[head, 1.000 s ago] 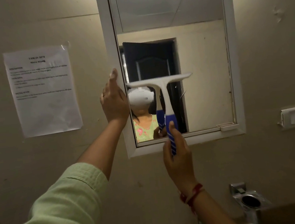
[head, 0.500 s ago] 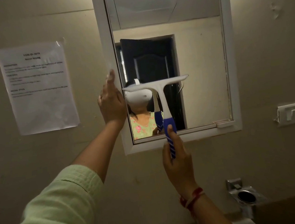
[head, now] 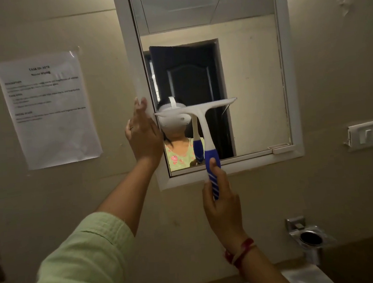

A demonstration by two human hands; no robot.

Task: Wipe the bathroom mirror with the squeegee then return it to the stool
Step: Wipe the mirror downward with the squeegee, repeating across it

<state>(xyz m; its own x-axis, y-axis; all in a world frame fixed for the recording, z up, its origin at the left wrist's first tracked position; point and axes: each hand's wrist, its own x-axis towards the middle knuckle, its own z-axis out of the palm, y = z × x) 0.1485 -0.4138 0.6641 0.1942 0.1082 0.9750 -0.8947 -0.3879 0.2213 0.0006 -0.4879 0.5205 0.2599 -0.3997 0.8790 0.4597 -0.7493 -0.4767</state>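
I see the right hand [head: 222, 202] low and centre-right of the frame, its fingers curled tight round the blue striped grip of the squeegee [head: 202, 128], thumb laid up along the handle. The squeegee stands nearly upright, its white blade across the lower middle of the bathroom mirror [head: 242, 68], tilted slightly up to the right, with its own reflection just beside it in the glass — I cannot tell for certain that the blade edge is pressed on the glass. The left hand [head: 143, 136] sits at centre-left of the frame, fingers mostly straight and together, laid flat against the mirror's white frame [head: 127, 45] and gripping nothing. A pale green sleeve [head: 79, 263] fills the lower left. 1 printed sheet [head: 47, 108] is stuck to the wall at the left, a switch plate [head: 369, 133] is at the right edge, and a chrome holder [head: 309, 236] sits at the lower right.
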